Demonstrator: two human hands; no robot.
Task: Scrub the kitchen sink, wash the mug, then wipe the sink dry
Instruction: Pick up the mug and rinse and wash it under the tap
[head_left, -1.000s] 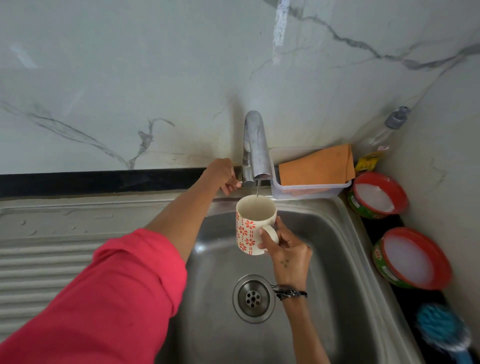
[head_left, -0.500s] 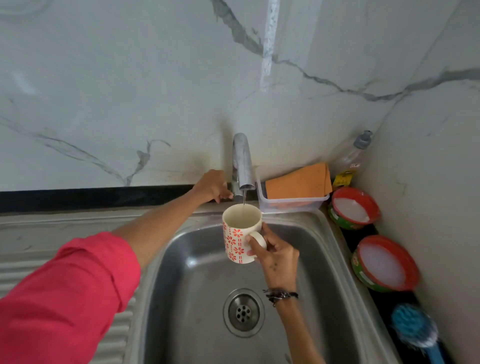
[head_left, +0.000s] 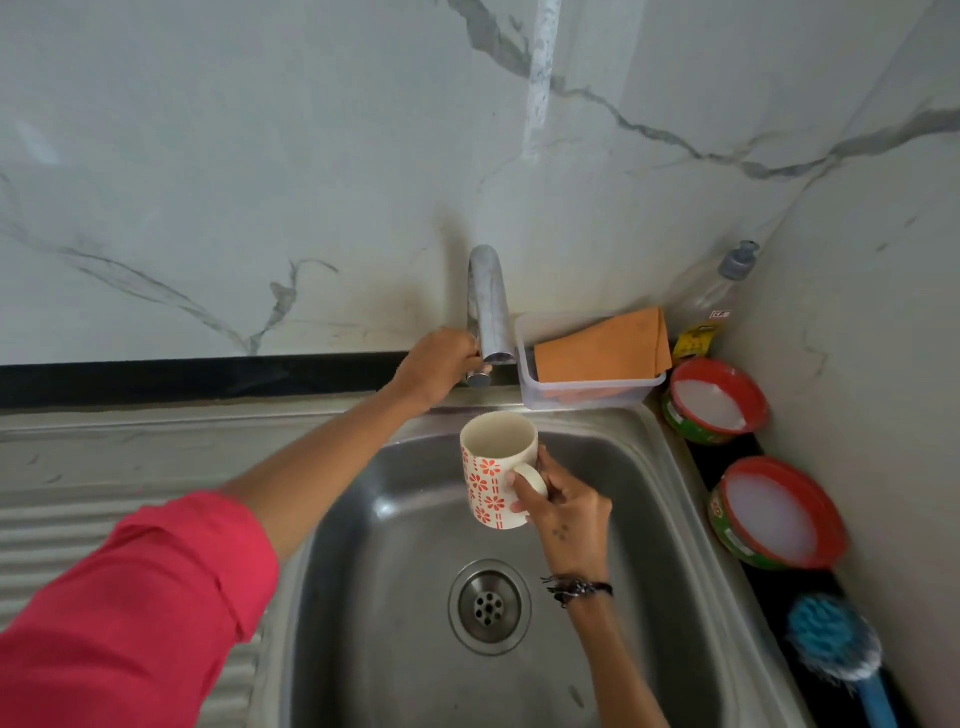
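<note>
A white mug (head_left: 493, 467) with red flower prints is upright over the steel sink (head_left: 649, 519), just below and in front of the tap spout (head_left: 491, 306). My right hand (head_left: 563, 506) grips it by the handle. My left hand (head_left: 439, 364) reaches across and grips the tap lever (head_left: 478, 378) at the base of the spout. No stream of water shows under the spout. The drain (head_left: 489, 605) lies below the mug.
A clear plastic tub (head_left: 587, 392) holding an orange cloth (head_left: 602, 348) stands behind the sink's right corner. A soap bottle (head_left: 717, 291), two red-rimmed tubs of white cleaner (head_left: 714, 400) (head_left: 774, 512) and a blue brush (head_left: 834, 642) line the right ledge. The ribbed drainboard (head_left: 62, 525) is at left.
The thin stream of water falling into the mug has stopped. My left hand stays on the tap lever. The mug sits a little lower and further from the spout.
</note>
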